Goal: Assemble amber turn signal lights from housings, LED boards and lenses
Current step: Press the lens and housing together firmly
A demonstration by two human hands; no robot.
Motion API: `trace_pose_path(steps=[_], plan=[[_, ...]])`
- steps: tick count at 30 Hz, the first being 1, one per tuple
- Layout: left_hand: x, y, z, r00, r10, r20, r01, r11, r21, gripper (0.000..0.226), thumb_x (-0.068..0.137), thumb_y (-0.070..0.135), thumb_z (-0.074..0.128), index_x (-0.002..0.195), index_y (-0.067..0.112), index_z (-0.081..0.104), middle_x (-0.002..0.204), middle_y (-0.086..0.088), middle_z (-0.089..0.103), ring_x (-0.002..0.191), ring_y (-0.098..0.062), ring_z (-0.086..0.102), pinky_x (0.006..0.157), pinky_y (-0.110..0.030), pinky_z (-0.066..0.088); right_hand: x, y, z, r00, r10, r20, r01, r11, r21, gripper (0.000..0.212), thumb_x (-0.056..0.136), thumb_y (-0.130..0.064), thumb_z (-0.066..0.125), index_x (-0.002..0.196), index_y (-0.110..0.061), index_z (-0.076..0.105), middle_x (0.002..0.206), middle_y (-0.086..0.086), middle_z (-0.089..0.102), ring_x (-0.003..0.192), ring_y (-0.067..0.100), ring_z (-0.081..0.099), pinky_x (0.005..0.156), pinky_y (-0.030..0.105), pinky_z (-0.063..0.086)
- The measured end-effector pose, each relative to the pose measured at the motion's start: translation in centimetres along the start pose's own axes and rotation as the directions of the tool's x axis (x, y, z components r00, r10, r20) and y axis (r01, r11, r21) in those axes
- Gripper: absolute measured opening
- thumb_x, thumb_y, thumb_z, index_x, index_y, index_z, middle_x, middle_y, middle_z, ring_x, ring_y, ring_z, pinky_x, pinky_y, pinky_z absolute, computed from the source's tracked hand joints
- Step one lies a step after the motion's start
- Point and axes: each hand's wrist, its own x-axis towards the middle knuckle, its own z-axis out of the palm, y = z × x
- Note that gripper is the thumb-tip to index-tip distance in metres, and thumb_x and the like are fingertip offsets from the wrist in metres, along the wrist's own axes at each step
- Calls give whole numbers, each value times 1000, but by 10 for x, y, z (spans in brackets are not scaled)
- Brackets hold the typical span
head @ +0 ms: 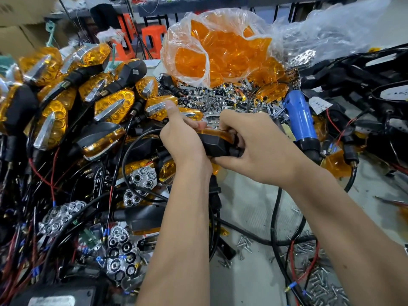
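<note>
A worker's 2 hands press an amber lens (217, 131) onto a black housing (217, 145) held above a crowded worktop (247, 208), just in front of the clear bag of loose lenses (212, 51). The left hand (183, 140) has its grip curled round the housing's near end, thumb raised; the right hand (254, 142) has its grip wrapped round the far end, fingertips pinching lens to housing. Finished lights (114, 108) are heaped left of the bag, a blue electric screwdriver (302, 122) lies right of it, and loose screws (318, 281) are scattered nearer the worker. To seat the lens well, it likely needs even pressure along both edges, with the wire kept out of the seam, before any screw goes in.
</note>
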Motion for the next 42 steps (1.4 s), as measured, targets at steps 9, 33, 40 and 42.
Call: trace_pose_path(steps=[9, 33, 40, 42], plan=[[-4, -5, -8, 923, 36, 382, -256, 800, 542, 63, 93, 73, 44, 65, 17, 47, 62, 0, 44, 60, -20, 44, 62, -38, 35, -3, 16, -3, 971, 162, -177, -197, 960, -199, 50, 75, -15, 85, 100, -25, 42, 92, -2, 57, 77, 29, 55, 63, 48, 52], [5, 3, -28, 637, -28, 770, -177, 967, 182, 26, 92, -1, 68, 116, 10, 71, 116, -8, 77, 109, -28, 72, 96, -45, 60, -22, 33, -36, 945, 326, -23, -291, 872, 393, 39, 75, -18, 92, 96, -35, 64, 95, 6, 75, 82, 32, 72, 75, 51, 60], [2, 0, -26, 639, 47, 768, -236, 962, 138, 23, 93, -3, 67, 110, 12, 73, 110, -7, 78, 103, -26, 73, 93, -46, 61, -21, 37, -37, 957, 287, -37, -252, 890, 379, 39, 76, -18, 92, 97, -33, 64, 101, -6, 73, 85, 23, 72, 78, 51, 60], [1, -2, -25, 672, 45, 739, -234, 960, 155, 23, 95, -2, 66, 112, 11, 73, 107, -9, 78, 100, -28, 73, 95, -53, 58, -21, 39, -36, 962, 272, -23, -253, 918, 305, 34, 81, -26, 88, 103, -31, 63, 102, -11, 70, 92, 21, 71, 85, 50, 58]])
